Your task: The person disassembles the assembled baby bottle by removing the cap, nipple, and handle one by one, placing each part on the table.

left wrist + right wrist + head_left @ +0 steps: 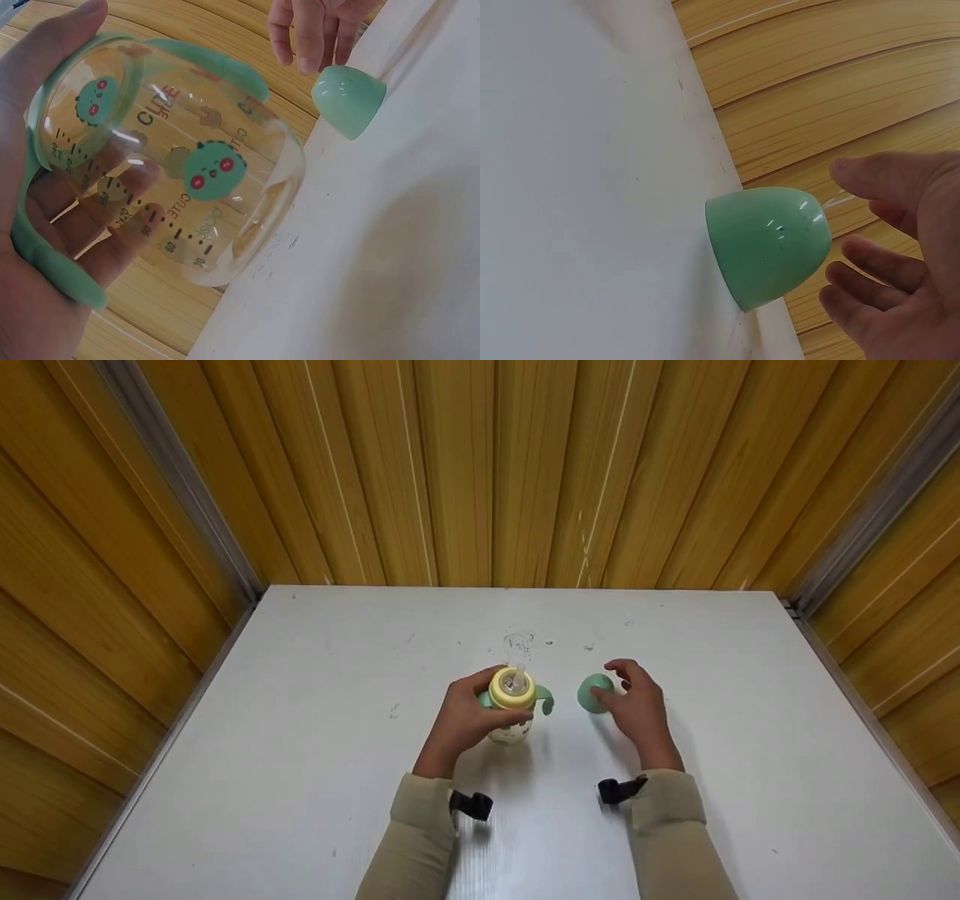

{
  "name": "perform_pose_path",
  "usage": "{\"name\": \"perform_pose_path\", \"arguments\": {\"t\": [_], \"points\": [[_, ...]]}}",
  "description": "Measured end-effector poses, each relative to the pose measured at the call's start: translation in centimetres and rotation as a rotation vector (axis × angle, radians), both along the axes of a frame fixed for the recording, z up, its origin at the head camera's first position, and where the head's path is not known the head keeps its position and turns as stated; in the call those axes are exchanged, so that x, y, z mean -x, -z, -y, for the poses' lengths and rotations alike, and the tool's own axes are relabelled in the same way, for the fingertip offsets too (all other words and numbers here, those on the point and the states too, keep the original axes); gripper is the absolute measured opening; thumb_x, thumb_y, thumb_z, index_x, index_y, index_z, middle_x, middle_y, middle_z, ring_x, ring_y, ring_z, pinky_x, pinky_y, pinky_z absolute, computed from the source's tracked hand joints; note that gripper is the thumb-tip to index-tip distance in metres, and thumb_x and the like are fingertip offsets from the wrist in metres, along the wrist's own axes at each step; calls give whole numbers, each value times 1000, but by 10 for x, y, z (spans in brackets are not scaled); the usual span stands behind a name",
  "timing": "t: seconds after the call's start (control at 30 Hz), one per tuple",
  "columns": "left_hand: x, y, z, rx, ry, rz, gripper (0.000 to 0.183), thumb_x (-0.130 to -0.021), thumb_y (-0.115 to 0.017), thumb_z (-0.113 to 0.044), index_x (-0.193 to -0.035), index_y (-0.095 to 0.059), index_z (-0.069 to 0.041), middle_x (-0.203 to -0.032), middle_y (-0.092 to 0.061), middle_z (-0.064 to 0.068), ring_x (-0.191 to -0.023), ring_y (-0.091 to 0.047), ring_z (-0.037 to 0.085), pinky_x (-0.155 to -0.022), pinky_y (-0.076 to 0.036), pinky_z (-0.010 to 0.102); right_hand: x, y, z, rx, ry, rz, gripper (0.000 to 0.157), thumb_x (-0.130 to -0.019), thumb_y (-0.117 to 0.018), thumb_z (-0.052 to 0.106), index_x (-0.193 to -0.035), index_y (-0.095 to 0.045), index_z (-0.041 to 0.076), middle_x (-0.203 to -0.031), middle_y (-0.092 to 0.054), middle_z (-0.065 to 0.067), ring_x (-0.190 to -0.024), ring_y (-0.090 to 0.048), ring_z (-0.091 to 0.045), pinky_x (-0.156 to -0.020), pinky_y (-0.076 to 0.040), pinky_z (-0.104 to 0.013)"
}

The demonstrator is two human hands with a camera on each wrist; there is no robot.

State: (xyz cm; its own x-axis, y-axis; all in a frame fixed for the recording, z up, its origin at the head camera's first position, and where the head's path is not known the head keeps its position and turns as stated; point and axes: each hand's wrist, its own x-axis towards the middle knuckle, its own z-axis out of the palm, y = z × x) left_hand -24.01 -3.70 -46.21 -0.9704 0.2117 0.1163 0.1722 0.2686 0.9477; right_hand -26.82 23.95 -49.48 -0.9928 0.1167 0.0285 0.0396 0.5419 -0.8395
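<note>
1. The left hand (pixel 466 718) grasps a clear baby bottle (pixel 172 161), thumb and fingers wrapped round its upper body; the base appears lifted off the table.
2. The right hand (pixel 637 712) is released, its fingers spread loosely beside a green cap (pixel 769 244); the right wrist view shows a small gap between them.
3. The bottle, with its yellow collar (pixel 514 702) and clear spout (pixel 520 672) uncovered on top, looks empty, so probably light; its wall seems stiff and slick. The safest hold is round the body below the collar, or by a green handle (pixel 547 702). The spout is likely soft and best left untouched.
4. The cap stands rim-down, dome up, to the right of the bottle and apart from it. It looks light, rigid and glossy, so fingers could slip on the dome; pinching its sides nearer the rim should be surer.
5. Beneath lies a white table (pixel 300 750), with a wood-patterned wall (pixel 457 472) behind.
</note>
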Motion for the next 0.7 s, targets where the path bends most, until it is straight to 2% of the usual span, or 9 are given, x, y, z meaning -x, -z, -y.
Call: {"name": "perform_pose_path", "arguments": {"t": [0.27, 0.5, 0.7], "points": [[0, 0, 0, 3, 7, -4, 73, -60, -90, -45, -126, -62, -33, -118, -66, -15, -110, -59, 11, -99, -46, 44, -4, -8, 2, -25, -5, -43, 46, -89, -70, 24, -130, -52, 13, -140, -49, -14, -134, -45, -38, -110, -38, -49], [-1, -1, 0, -16, 8, -9, 74, -61, -91, -39, -129, -63, -25, -117, -66, -14, -110, -59, 13, -98, -47, 44, -5, -16, 5, -13, 1, -71, 45, -88, -70, 23, -129, -54, 13, -139, -50, -12, -133, -45, -36, -111, -37, -48], [-1, -1, 0, -10, 4, 1, 72, -61, -91, -40, -126, -63, -31, -118, -66, -14, -111, -59, 12, -99, -46, 44, -6, -22, 7, -13, 8, -90, 46, -89, -70, 24, -130, -54, 14, -139, -51, -11, -134, -45, -35, -111, -37, -48]]}}
